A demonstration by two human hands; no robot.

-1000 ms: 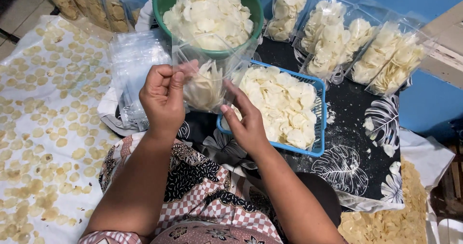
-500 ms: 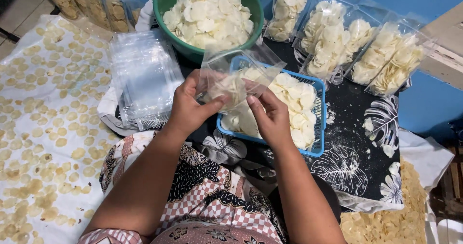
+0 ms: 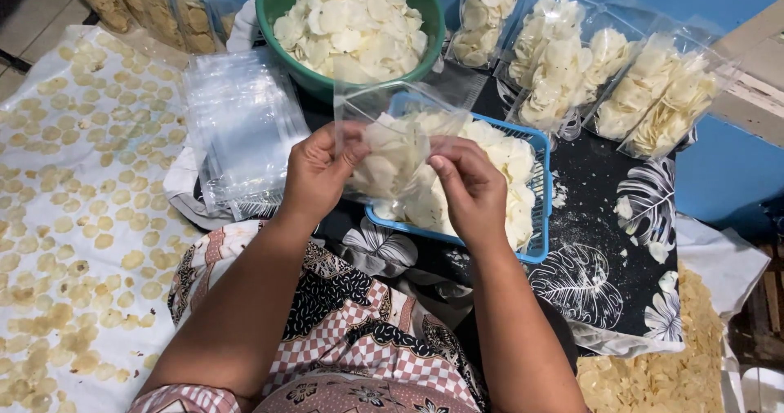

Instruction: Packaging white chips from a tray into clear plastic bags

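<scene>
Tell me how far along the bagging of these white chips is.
Done: several filled clear bags stand in a row at the back. In hand: the left hand and right hand hold one clear bag, partly filled, over the blue basket. Left: the basket and the green bowl are both heaped with chips, and a stack of empty bags lies beside them.

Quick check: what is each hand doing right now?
Left hand: closed on the clear plastic bag of chips.
Right hand: pinching the same bag's other side.
</scene>
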